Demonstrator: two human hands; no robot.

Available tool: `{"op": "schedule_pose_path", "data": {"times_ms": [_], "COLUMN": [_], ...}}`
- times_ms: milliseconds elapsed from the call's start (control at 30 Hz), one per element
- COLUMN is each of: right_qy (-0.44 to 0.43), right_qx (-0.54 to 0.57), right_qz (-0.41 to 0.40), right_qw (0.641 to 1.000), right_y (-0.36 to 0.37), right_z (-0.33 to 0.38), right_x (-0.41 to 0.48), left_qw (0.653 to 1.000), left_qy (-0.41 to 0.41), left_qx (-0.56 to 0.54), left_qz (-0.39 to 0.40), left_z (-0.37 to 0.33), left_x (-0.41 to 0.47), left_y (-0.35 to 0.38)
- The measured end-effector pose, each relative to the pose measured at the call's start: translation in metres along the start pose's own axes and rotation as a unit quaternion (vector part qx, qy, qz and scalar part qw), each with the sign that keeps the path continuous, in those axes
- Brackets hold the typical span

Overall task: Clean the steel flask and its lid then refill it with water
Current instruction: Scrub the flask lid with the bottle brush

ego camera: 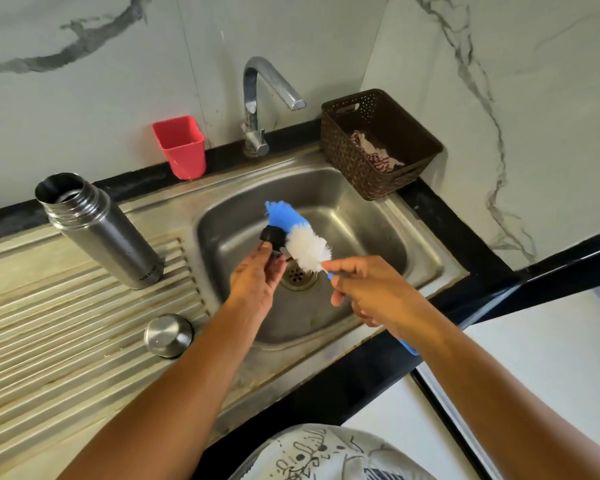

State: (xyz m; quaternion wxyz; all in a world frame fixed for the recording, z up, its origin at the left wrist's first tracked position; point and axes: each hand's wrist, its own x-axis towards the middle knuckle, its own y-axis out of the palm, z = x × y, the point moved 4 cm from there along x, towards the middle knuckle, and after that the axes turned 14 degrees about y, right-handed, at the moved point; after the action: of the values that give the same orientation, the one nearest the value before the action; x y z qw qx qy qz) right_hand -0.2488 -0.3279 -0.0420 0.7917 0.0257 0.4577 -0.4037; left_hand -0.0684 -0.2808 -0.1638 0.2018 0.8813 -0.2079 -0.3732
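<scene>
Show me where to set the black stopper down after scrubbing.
Bare ribbed drainboard lies on the near side of the steel flask and left of the steel cap. The brown basket fills the back right corner; the left hand with the black stopper, right hand and brush crowd the sink basin.

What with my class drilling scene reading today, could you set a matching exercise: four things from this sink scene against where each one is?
Things
1. steel flask
2. steel cap
3. black stopper
4. bottle brush

Places
A. held in the left hand over the basin
B. handle gripped in the right hand
C. standing open-mouthed on the drainboard
D. resting on the drainboard beside the basin's near corner

Pairs: 1-C, 2-D, 3-A, 4-B
</scene>
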Motion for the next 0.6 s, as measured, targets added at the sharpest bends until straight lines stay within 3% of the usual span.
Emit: {"op": "schedule_pose_path", "data": {"times_ms": [167, 300, 367, 500, 600], "right_qy": [-0.064, -0.112, -0.126, -0.118, -0.107], "right_qx": [-0.172, -0.3, -0.368, -0.409, -0.438], "right_qz": [-0.1, -0.098, -0.12, -0.151, -0.114], "right_qw": [0.978, 0.942, 0.913, 0.892, 0.885], "right_y": [-0.008, 0.0, 0.001, -0.008, -0.014], "right_z": [0.017, 0.021, 0.024, 0.047, 0.051], "right_x": [0.01, -0.008, -0.015, 0.0, -0.011], "left_qw": [0.995, 0.995, 0.993, 0.971, 0.973], "left_qy": [-0.006, 0.024, 0.035, 0.078, 0.105], "left_qx": [0.09, 0.087, 0.109, 0.203, 0.2], "left_qz": [0.048, -0.034, -0.023, 0.104, 0.052], "left_z": [0.017, 0.005, 0.004, 0.019, 0.008], "left_x": [-0.022, -0.006, -0.004, -0.024, -0.017], "left_y": [0.0, -0.01, -0.016, -0.005, -0.011]}}
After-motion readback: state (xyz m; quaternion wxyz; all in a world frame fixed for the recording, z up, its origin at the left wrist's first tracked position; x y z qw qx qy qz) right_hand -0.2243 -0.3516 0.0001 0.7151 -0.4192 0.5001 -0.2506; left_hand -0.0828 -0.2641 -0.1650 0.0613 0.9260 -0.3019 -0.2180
